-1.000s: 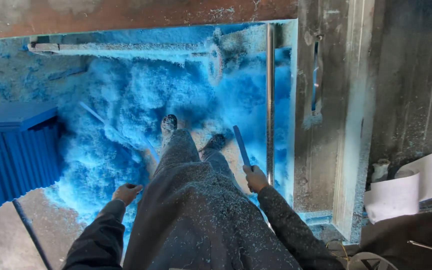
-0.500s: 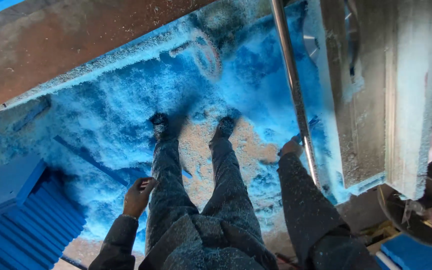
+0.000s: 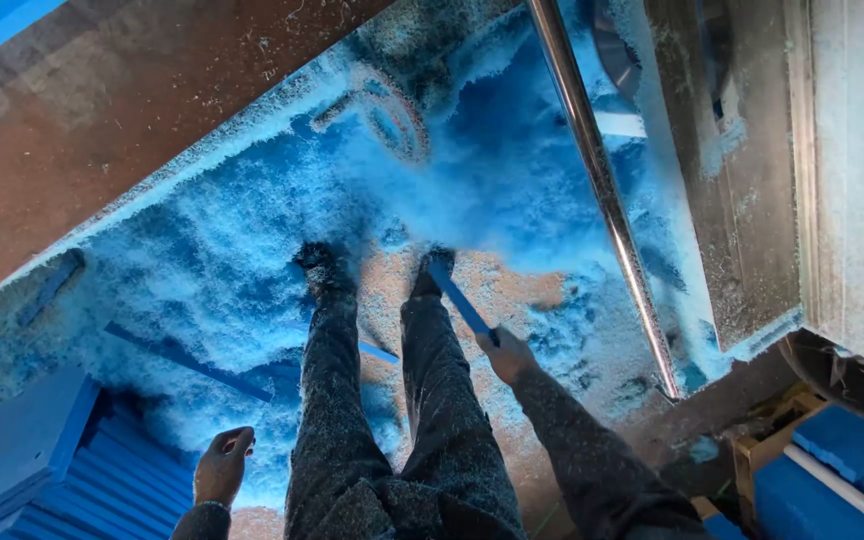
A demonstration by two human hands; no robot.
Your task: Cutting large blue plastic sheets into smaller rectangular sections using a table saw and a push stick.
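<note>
1. Your right hand [image 3: 508, 352] was pinching one end of a thin blue strip [image 3: 460, 298], which angled down beside your right leg.
2. Your left hand [image 3: 222, 466] hung loosely curled and empty, above blue shavings [image 3: 202, 280] covering the floor.

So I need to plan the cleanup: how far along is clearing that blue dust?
Done: a bare brown patch by the feet. In hand: the right hand holds a blue strip; the left hand is empty. Left: thick blue dust over most of the floor.
</note>
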